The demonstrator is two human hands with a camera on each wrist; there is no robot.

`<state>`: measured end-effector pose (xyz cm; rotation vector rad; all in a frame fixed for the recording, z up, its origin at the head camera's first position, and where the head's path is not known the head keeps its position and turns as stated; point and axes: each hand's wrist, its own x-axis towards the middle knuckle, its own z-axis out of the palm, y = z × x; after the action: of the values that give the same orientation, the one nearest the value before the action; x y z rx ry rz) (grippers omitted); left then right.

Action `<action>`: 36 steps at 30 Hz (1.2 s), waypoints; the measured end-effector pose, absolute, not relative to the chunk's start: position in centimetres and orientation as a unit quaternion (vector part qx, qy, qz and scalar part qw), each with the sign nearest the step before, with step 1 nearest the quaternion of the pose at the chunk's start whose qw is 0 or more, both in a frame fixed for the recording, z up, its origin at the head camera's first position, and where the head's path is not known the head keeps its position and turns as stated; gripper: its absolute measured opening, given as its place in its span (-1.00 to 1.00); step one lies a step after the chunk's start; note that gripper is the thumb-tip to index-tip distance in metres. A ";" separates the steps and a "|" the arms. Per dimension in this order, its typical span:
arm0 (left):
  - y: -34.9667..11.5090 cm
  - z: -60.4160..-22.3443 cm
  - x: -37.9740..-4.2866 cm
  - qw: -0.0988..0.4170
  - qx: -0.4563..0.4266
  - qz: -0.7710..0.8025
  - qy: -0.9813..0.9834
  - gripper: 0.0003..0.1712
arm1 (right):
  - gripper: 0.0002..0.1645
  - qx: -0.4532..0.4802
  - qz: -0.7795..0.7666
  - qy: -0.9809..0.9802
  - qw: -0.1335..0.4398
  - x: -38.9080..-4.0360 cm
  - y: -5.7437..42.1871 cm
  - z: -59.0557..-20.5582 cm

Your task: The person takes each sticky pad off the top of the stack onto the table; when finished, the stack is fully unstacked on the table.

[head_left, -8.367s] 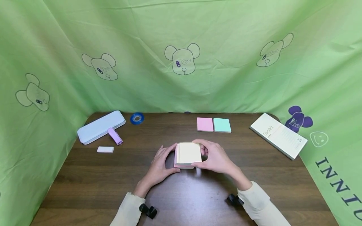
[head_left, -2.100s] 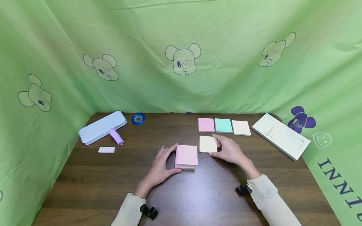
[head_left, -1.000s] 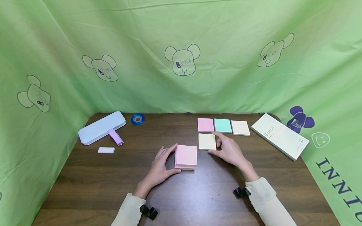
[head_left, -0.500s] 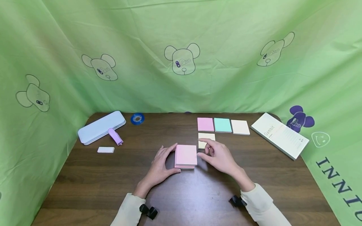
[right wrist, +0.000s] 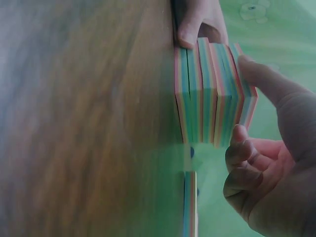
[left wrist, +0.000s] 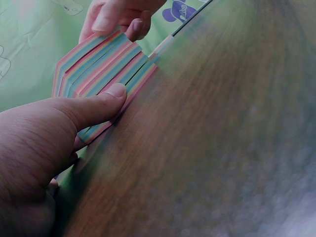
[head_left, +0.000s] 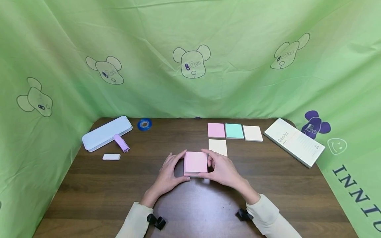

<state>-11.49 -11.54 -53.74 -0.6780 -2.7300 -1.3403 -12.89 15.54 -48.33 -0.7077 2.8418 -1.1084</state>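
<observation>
A thick stack of sticky notes (head_left: 195, 162) with a pink top sheet sits on the dark wooden table (head_left: 190, 205) near the middle. Its striped pink, teal and cream edges (left wrist: 101, 66) show in both wrist views. My left hand (head_left: 178, 167) grips the stack's left side, thumb (left wrist: 98, 106) against its near edge. My right hand (head_left: 209, 167) grips the right side, its thumb (right wrist: 276, 91) lying on the top sheet. Behind lie a pink pad (head_left: 216, 130), a teal pad (head_left: 234, 131) and a cream pad (head_left: 252, 133) in a row, with another cream pad (head_left: 218, 147) below the pink one.
A pale blue pencil case (head_left: 107, 133), a purple clip-like piece (head_left: 121, 143), a white eraser (head_left: 111, 157) and a blue tape roll (head_left: 144, 124) lie at the back left. A white book (head_left: 294, 142) lies at the right. Green cloth (head_left: 190, 49) encloses the table.
My right hand let go of the cream pad below the pink one and came back to grip the stack's right side. My left hand stayed on the stack.
</observation>
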 end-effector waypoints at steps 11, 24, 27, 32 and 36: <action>-11.6 -53.8 -11.5 0.014 -0.219 -0.438 -0.872 0.28 | -0.06 -0.233 -0.364 0.902 -0.011 -12.9 15.1 -48.6; -11.6 -53.5 -11.5 0.001 -0.205 -0.428 -0.880 0.27 | -0.06 -0.219 -0.388 0.895 -0.019 -13.1 15.9 -48.4; -11.6 -53.5 -11.5 0.001 -0.206 -0.429 -0.880 0.27 | -0.05 -0.216 -0.386 0.896 -0.021 -13.3 16.5 -47.9; -11.5 -53.6 -11.5 -0.001 -0.206 -0.430 -0.879 0.26 | -0.06 -0.213 -0.386 0.898 -0.019 -13.9 18.1 -47.4; -11.5 -53.6 -11.5 -0.001 -0.204 -0.432 -0.878 0.26 | -0.06 -0.216 -0.390 0.895 -0.026 -14.7 19.9 -47.4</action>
<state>-11.47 -11.52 -53.59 -0.6415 -2.7614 -1.3586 -14.66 19.93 -47.39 -0.6899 2.8589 -1.2442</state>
